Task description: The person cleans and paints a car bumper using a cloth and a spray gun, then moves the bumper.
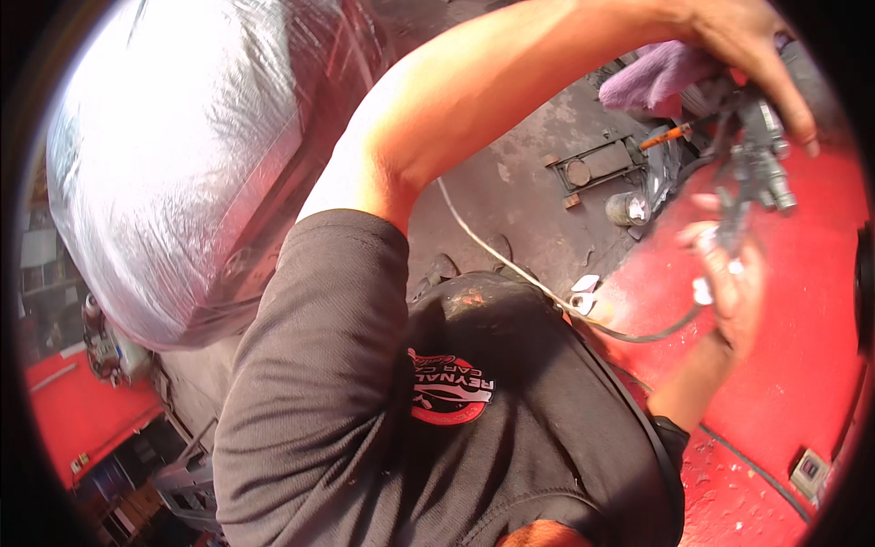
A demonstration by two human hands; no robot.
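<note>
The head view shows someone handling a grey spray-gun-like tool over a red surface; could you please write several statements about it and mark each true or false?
1. Both hands are at the grey metal tool. True: the left hand grips it from above and the right hand is at it from below.
2. A green cloth sits by the tool. False: the cloth is purple.
3. The surface under the hands is blue. False: the panel is red.
4. A large shape at the left is wrapped in clear plastic film. True.
5. A dark hose runs down from the tool. True.
</note>
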